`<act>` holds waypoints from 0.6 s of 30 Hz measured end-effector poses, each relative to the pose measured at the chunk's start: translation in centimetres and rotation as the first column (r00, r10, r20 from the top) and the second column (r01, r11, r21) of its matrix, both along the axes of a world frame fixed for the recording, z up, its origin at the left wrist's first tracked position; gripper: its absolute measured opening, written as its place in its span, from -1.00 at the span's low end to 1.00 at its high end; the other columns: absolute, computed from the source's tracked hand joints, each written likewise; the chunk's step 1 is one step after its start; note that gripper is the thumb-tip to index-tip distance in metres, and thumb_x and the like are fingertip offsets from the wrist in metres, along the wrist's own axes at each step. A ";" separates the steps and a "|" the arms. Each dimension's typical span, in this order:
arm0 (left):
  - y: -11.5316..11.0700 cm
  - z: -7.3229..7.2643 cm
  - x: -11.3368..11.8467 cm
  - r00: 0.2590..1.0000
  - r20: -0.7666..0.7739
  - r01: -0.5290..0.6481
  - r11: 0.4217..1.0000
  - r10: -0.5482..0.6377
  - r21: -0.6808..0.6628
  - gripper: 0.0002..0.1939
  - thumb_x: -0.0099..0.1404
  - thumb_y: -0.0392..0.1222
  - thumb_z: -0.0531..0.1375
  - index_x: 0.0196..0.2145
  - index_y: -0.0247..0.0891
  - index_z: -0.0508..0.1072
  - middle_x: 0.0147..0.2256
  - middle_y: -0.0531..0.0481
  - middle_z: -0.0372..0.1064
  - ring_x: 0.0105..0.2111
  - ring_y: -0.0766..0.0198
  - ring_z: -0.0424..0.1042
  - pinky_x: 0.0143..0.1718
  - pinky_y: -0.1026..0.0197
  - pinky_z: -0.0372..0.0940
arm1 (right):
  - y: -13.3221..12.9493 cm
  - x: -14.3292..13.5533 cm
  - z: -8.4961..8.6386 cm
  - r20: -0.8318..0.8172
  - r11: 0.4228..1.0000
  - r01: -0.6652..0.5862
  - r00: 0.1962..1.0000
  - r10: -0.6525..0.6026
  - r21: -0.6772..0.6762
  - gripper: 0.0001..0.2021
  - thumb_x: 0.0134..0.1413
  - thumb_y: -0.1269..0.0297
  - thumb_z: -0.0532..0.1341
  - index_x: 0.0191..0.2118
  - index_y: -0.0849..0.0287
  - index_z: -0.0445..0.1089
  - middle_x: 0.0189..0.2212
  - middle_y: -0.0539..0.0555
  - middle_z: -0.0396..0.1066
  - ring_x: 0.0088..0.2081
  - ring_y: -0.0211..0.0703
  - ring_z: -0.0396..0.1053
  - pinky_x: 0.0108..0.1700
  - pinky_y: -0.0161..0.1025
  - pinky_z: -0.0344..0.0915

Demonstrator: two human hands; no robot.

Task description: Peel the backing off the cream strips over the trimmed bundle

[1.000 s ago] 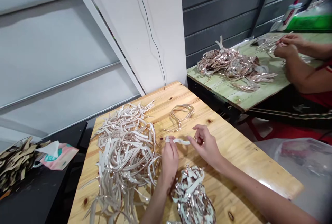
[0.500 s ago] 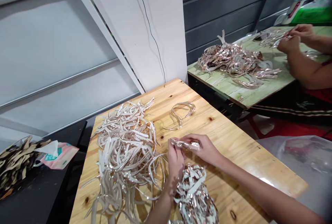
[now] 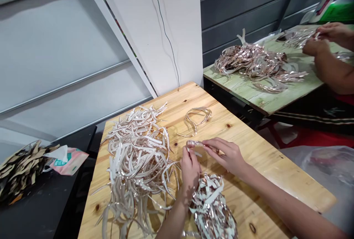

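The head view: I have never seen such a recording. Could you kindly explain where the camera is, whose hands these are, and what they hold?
There is no machine. The camera is worn on a person's head and looks forward and down. That person's left hand and right hand, both bare, hold a shiny strip above a wooden table. On it, a large pile of pale strips lies to the left, a smaller heap lies below the hands in the picture, and a loose coil above them. At upper right, another person's hands are over a green table.
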State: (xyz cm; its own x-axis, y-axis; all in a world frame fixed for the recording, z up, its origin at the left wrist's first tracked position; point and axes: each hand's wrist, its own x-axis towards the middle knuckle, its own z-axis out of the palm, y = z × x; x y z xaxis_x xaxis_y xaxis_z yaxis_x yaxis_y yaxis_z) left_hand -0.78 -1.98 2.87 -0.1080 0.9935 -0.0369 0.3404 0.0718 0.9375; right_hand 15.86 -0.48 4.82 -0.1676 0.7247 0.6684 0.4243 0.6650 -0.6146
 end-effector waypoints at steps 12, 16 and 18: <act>-0.1 0.3 -0.6 0.847 0.521 0.132 0.991 -0.109 -0.008 -0.44 0.41 0.30 0.01 -0.09 -0.28 0.44 -0.58 0.13 0.20 -0.62 0.36 0.15 -0.59 0.32 0.07 | 0.8 -0.3 0.2 -0.499 0.732 -0.284 0.862 -0.087 -0.619 -0.62 0.28 0.00 0.24 -0.17 0.28 0.55 -0.71 -0.08 0.31 -0.68 -0.30 0.24 -0.59 -0.33 0.21; -0.1 0.9 -0.1 0.884 0.442 0.177 0.984 -0.153 -0.014 -0.52 0.35 0.23 0.17 -0.15 -0.29 0.49 -0.58 0.09 0.28 -0.60 0.36 0.24 -0.56 0.32 0.17 | 0.2 -1.8 0.1 -0.577 0.565 -0.550 0.802 0.153 -0.614 -0.58 0.31 -0.04 0.19 -0.11 0.29 0.52 -0.61 -0.02 0.39 -0.59 -0.27 0.32 -0.51 -0.33 0.27; -0.1 1.2 0.1 0.886 0.450 0.134 0.991 -0.112 -0.016 -0.49 0.37 0.24 0.14 -0.07 -0.29 0.50 -0.60 0.10 0.26 -0.63 0.34 0.24 -0.59 0.30 0.17 | -0.1 -2.4 -0.3 -0.568 0.534 -0.582 0.795 0.215 -0.613 -0.58 0.34 -0.02 0.15 -0.02 0.27 0.47 -0.50 0.03 0.46 -0.52 -0.25 0.38 -0.47 -0.31 0.31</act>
State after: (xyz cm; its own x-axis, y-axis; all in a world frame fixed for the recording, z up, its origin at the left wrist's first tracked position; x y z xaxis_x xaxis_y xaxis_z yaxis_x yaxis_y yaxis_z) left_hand -0.71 -2.12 4.08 0.0535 0.9938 -0.0975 -0.1052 0.1027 0.9891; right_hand 13.48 -0.60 4.56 -0.4407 0.8975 0.0176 -0.1552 -0.0568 -0.9863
